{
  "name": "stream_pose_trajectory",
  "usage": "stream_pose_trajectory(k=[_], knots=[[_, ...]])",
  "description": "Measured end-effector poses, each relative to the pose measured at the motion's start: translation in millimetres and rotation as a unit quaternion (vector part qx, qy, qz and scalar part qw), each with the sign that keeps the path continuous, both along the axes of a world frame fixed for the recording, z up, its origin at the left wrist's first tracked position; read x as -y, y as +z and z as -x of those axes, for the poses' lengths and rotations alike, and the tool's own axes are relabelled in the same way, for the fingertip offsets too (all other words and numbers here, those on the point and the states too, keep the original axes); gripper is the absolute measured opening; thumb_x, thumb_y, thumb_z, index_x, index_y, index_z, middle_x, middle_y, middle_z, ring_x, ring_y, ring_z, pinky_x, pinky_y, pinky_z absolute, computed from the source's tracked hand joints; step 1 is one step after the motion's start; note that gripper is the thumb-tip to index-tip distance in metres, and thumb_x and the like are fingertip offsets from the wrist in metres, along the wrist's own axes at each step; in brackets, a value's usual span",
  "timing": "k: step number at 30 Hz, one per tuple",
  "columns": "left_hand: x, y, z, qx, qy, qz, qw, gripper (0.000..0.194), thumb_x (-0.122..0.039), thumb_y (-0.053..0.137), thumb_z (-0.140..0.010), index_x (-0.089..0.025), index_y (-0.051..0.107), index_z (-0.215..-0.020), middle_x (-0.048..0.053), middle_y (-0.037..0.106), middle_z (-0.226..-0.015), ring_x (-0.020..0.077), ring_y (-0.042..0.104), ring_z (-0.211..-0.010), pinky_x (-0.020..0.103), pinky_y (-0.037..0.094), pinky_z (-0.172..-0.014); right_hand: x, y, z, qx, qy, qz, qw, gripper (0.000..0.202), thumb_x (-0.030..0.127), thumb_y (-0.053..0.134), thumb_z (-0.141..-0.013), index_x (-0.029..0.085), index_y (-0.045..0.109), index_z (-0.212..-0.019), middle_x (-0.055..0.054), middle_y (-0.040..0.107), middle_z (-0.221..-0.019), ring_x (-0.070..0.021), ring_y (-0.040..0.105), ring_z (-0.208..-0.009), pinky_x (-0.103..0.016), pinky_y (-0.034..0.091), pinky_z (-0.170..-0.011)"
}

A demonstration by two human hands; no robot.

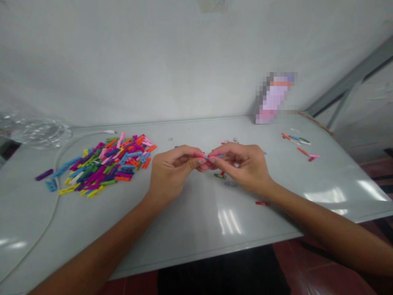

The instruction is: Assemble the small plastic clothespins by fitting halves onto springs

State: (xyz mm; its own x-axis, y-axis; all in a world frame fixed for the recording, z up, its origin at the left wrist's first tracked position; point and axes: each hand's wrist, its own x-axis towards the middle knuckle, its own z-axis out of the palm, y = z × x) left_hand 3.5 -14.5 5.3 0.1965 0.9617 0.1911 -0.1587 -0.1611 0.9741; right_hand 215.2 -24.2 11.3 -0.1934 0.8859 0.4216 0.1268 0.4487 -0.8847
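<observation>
My left hand and my right hand meet above the middle of the table, fingertips pinched together. Between them is a small blue clothespin piece, mostly covered by the fingers; the right fingers grip it and the left fingertips close on its end. A large pile of colourful clothespin pieces lies left of my left hand. Beneath and beside my right hand are a few small pieces, among them a green one. Nearer the front edge lies a red clothespin.
The white table stands against a wall. A white cable runs down its left side, near clear plastic. A blurred pink box leans at the back right. Several loose pieces lie far right.
</observation>
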Motion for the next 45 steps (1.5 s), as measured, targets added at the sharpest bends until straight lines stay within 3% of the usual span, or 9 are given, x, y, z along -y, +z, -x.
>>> stream_pose_trajectory(k=[6, 15, 21, 25, 29, 34, 38, 42, 45], knots=[[-1.3, 4.8, 2.1, -0.015, -0.006, -0.018, 1.0, 0.007, -0.021, 0.093, -0.089, -0.021, 0.087, -0.088, 0.002, 0.085, -0.082, 0.0167, 0.081, -0.07, 0.025, 0.07, -0.07, 0.5, -1.4, -0.3, 0.034, -0.013, -0.031, 0.999, 0.013, 0.033, 0.086, -0.101, 0.019, 0.087, -0.101, -0.004, 0.089, -0.086, -0.018, 0.087, -0.071, -0.023, 0.071, -0.066], [0.0, 10.7, 3.6, -0.061, -0.001, -0.047, 0.997, 0.004, -0.026, 0.095, -0.088, -0.025, 0.091, -0.088, 0.004, 0.086, -0.09, 0.0191, 0.08, -0.078, 0.031, 0.072, -0.079, 0.7, -4.9, -8.4, 0.128, -0.073, -0.162, 0.976, 0.007, 0.028, 0.086, -0.102, 0.029, 0.092, -0.106, 0.0, 0.091, -0.098, -0.0163, 0.084, -0.072, -0.025, 0.067, -0.064], [-4.1, 10.6, 7.9, -0.042, -0.048, -0.053, 0.997, 0.007, -0.026, 0.094, -0.091, -0.026, 0.094, -0.097, 0.007, 0.088, -0.097, 0.02, 0.083, -0.082, 0.032, 0.073, -0.083, 0.0, -7.6, -13.4, 0.158, -0.111, -0.217, 0.957, 0.013, 0.035, 0.085, -0.104, 0.031, 0.092, -0.114, -0.001, 0.091, -0.098, -0.0151, 0.079, -0.061, -0.027, 0.064, -0.061], [-7.0, 12.4, 11.2, -0.029, -0.065, -0.026, 0.997, 0.006, -0.027, 0.096, -0.09, -0.025, 0.093, -0.096, 0.007, 0.087, -0.09, 0.0206, 0.083, -0.076, 0.033, 0.074, -0.079, -0.3, -6.3, -16.7, 0.161, -0.088, -0.227, 0.956, 0.017, 0.034, 0.084, -0.104, 0.03, 0.09, -0.12, 0.0, 0.092, -0.101, -0.0126, 0.074, -0.055, -0.025, 0.062, -0.058], [-7.5, 14.8, 11.8, -0.041, -0.065, -0.011, 0.997, 0.009, -0.032, 0.099, -0.086, -0.026, 0.093, -0.09, 0.007, 0.087, -0.086, 0.0214, 0.083, -0.074, 0.032, 0.073, -0.076, 1.6, -0.7, -16.7, 0.175, -0.068, -0.221, 0.957, 0.013, 0.034, 0.079, -0.108, 0.028, 0.09, -0.113, 0.0, 0.091, -0.099, -0.0132, 0.08, -0.063, -0.023, 0.064, -0.063], [-9.4, 15.5, 13.2, -0.048, -0.074, -0.038, 0.995, 0.004, -0.029, 0.098, -0.088, -0.027, 0.094, -0.089, 0.006, 0.087, -0.087, 0.0183, 0.082, -0.072, 0.026, 0.071, -0.072, 3.4, 4.0, -15.6, 0.176, -0.041, -0.267, 0.947, 0.011, 0.03, 0.08, -0.108, 0.028, 0.089, -0.113, 0.0, 0.091, -0.096, -0.0143, 0.085, -0.071, -0.021, 0.067, -0.076], [-12.9, 13.5, 16.7, -0.052, -0.098, -0.045, 0.993, 0.005, -0.027, 0.097, -0.088, -0.026, 0.094, -0.092, 0.008, 0.088, -0.094, 0.019, 0.083, -0.075, 0.028, 0.072, -0.074, 0.6, 1.4, -18.7, 0.196, -0.046, -0.253, 0.946, 0.015, 0.036, 0.08, -0.107, 0.029, 0.088, -0.119, -0.001, 0.092, -0.104, -0.0145, 0.084, -0.071, -0.023, 0.067, -0.075], [-13.9, 7.8, 19.1, -0.04, -0.107, 0.01, 0.993, 0.012, -0.03, 0.096, -0.09, -0.025, 0.094, -0.1, 0.008, 0.088, -0.094, 0.02, 0.084, -0.075, 0.03, 0.074, -0.077, -4.7, 0.1, -22.6, 0.206, -0.064, -0.287, 0.933, 0.013, 0.04, 0.081, -0.107, 0.029, 0.088, -0.11, 0.001, 0.09, -0.091, -0.0151, 0.083, -0.07, -0.023, 0.066, -0.071], [-13.5, 4.4, 17.0, -0.02, -0.12, 0.064, 0.991, 0.014, -0.032, 0.096, -0.091, -0.022, 0.092, -0.1, 0.008, 0.087, -0.085, 0.021, 0.085, -0.074, 0.03, 0.073, -0.075, -7.8, 1.6, -23.4, 0.212, -0.034, -0.327, 0.92, 0.009, 0.034, 0.08, -0.108, 0.027, 0.086, -0.111, 0.0, 0.09, -0.093, -0.0173, 0.086, -0.08, -0.026, 0.068, -0.078]])
